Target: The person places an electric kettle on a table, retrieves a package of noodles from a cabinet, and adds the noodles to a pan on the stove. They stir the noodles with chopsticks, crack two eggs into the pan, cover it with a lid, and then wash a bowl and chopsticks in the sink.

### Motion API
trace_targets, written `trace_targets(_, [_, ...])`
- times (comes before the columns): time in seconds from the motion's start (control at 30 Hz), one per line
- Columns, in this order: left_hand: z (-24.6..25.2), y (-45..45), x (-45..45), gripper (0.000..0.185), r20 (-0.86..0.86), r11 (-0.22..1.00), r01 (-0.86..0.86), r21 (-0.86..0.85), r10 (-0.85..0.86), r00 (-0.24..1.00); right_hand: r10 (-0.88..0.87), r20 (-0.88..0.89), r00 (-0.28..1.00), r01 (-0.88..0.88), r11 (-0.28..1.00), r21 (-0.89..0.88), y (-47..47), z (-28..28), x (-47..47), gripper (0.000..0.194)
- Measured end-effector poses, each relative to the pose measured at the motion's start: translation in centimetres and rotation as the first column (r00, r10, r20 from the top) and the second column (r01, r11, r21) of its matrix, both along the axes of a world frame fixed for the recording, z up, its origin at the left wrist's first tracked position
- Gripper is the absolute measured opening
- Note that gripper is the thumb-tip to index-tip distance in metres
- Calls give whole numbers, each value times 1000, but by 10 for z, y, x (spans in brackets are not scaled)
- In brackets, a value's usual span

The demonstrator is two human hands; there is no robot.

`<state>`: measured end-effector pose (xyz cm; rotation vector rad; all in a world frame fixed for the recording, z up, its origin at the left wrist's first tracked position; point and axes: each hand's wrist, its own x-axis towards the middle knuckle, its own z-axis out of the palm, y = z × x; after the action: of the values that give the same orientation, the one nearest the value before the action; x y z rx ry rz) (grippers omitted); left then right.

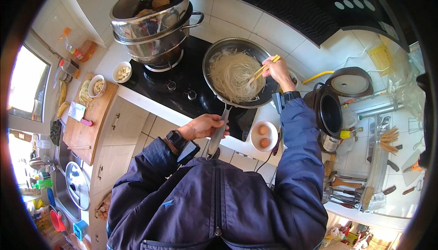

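A frying pan (268, 94) sits over the right side of the black cooktop (164, 96), holding a tangle of pale thin noodles (234, 74). Around the pan's grey handle (217, 135) my left hand (205, 127) is closed. My right hand (278, 70) grips a pair of yellow chopsticks (263, 68), their tips among the noodles at the right side of the pan. Just below the pan, a white bowl (252, 137) with two brown eggs (263, 136) stands on the counter.
A lidded steamer pot (147, 34) stands on the left burner. Beside it is a bowl of garlic cloves (122, 72). Farther left, a cutting board (99, 113) bears shredded food, another bowl and a cleaver (77, 111). An open dark cooker (330, 113) stands close to my right arm.
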<state>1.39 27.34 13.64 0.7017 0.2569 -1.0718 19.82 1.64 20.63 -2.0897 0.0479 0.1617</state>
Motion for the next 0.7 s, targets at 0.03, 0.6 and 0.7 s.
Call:
trace_targets(0.03, [0, 0, 0, 27, 11, 1000, 6, 11, -6, 1000, -81, 83, 993, 85, 996, -42, 1, 1, 3, 13])
trace_targets(0.6, [3, 0, 0, 28, -1, 1000, -4, -8, 4, 1000, 338, -68, 939, -334, 940, 64, 16, -4, -16, 15])
trace_targets(0.7, [1, 0, -1, 28, 21, 1000, -1, 5, 1, 1000, 202, -97, 975, -203, 979, -2, -14, 10, 1, 16])
